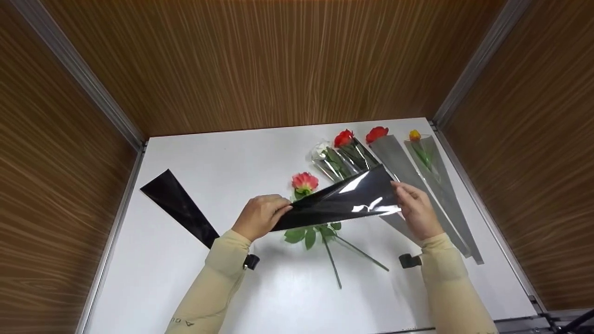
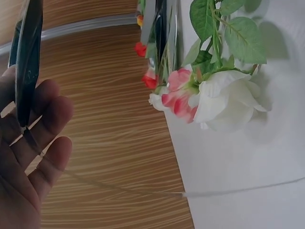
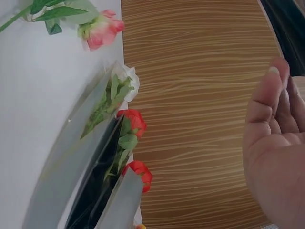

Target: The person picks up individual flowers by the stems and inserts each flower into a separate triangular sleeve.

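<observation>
A glossy black flower sleeve (image 1: 343, 197) is stretched between both hands above the table. Its narrow end is pinched by my left hand (image 1: 263, 215), thumb on top. At the wide end, my right hand (image 1: 417, 208) pinches the edge between thumb and fingers. Below the sleeve lies a pink flower (image 1: 305, 182) with green leaves and a stem. Beside it, a white rose (image 2: 228, 100) shows in the left wrist view; the sleeve and hand hide it from the head view. Two bare stems (image 1: 333, 262) reach toward the front.
Another black sleeve (image 1: 181, 204) lies on the left of the white table (image 1: 222, 160). Wrapped flowers lie at the right: a white one (image 1: 322, 150), red ones (image 1: 377, 134) and a yellow one (image 1: 414, 135). Wood-grain panels (image 1: 287, 65) enclose the back and sides.
</observation>
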Motion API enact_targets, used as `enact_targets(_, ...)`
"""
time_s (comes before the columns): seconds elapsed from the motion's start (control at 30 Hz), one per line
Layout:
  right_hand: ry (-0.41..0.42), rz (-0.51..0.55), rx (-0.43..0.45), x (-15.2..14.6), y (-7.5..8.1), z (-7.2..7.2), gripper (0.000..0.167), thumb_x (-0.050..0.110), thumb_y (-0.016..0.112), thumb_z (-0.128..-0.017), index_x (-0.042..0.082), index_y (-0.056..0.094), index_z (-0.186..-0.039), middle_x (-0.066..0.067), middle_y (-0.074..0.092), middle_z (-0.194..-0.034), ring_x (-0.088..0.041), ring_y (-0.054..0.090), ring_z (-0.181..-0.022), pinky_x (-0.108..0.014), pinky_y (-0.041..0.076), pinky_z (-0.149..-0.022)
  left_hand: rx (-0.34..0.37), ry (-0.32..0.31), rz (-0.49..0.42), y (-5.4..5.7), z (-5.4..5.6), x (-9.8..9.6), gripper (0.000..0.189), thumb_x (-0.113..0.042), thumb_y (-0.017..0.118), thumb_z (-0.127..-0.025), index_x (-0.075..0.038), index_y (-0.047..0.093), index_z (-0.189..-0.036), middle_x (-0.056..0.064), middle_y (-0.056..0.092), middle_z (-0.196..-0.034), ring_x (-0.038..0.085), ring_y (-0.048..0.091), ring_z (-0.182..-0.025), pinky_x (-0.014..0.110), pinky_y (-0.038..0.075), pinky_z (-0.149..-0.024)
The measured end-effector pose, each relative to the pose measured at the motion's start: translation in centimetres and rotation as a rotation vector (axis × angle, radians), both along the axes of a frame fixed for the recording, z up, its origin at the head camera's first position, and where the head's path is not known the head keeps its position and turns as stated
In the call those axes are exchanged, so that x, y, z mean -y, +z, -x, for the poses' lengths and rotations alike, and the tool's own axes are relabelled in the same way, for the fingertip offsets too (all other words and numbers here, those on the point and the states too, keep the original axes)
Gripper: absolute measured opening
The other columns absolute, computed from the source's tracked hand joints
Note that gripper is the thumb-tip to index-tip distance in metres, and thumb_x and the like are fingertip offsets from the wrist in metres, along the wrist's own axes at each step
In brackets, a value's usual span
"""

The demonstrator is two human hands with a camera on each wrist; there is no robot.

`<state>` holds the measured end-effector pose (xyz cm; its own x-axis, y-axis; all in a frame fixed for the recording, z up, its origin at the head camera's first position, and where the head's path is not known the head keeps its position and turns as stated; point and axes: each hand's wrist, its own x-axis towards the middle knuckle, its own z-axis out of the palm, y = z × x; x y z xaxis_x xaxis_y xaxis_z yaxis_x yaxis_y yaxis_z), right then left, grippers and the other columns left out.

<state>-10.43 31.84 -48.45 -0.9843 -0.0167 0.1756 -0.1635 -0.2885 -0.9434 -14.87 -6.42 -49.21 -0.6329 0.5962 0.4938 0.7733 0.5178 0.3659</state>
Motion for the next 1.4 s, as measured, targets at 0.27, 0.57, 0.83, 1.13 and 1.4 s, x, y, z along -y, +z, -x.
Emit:
enact_targets(0.27, -0.094, -0.115, 0.066, 0.5, 0.3, 0.2, 0.012, -0.006, 0.059, -0.091, -0.001, 0.066, -0.083, -0.004, 0.065, -0.074, -0.010, 0.061, -0.067, -0.021, 0.050, -0.062, -0.001, -0.013, 0.026, 0.0, -0.1, 0.0, 0.020, -0.028, 0.057, -0.098, -0.015, 0.071, -0.092, -0.005, 0.066, -0.080, 0.011, 0.063, -0.073, 0.032, 0.052, -0.068)
enact_targets(0.57, 0.236, 0.358, 0.097, 1.1, -0.3, 0.2, 0.020, 0.018, 0.050, -0.101, 0.005, 0.066, -0.103, -0.008, 0.070, -0.093, -0.016, 0.068, -0.084, -0.029, 0.052, -0.076, -0.053, -0.025, -0.021, -0.5, -0.3, -0.2, 0.019, -0.026, 0.057, -0.098, -0.013, 0.069, -0.090, -0.004, 0.065, -0.080, 0.013, 0.062, -0.074, 0.033, 0.051, -0.068)
enact_targets(0.83, 0.165, 0.256, 0.125, 1.0, -0.3, 0.0, 0.012, 0.013, 0.056, -0.098, 0.008, 0.066, -0.103, -0.006, 0.070, -0.090, -0.015, 0.068, -0.080, -0.029, 0.055, -0.069, -0.094, -0.002, -0.049, -0.5, -0.2, -0.1, 0.016, -0.025, 0.060, -0.097, -0.013, 0.071, -0.093, -0.003, 0.067, -0.084, 0.015, 0.064, -0.078, 0.033, 0.052, -0.070)
enact_targets(1.13, 0.185, -0.069, 0.156, 1.1, 0.1, 0.3, 0.019, -0.005, 0.059, -0.091, -0.001, 0.062, -0.109, -0.011, 0.068, -0.099, -0.021, 0.068, -0.088, -0.033, 0.055, -0.077, 0.019, 0.010, 0.000, -0.6, -0.6, -0.2, 0.024, -0.030, 0.053, -0.100, -0.012, 0.070, -0.104, -0.002, 0.066, -0.090, 0.013, 0.063, -0.082, 0.032, 0.052, -0.075)
enact_targets(1.4, 0.136, -0.157, 0.136, 2.5, 0.4, 0.4, 0.012, 0.000, 0.063, -0.091, -0.007, 0.064, -0.101, -0.013, 0.070, -0.094, -0.022, 0.069, -0.084, -0.033, 0.055, -0.076, -0.087, 0.112, 0.104, -1.6, -1.6, -2.1, 0.089, -0.070, 0.061, -0.079, -0.010, 0.043, -0.143, 0.007, 0.058, -0.122, 0.025, 0.053, -0.114, 0.041, 0.039, -0.100)
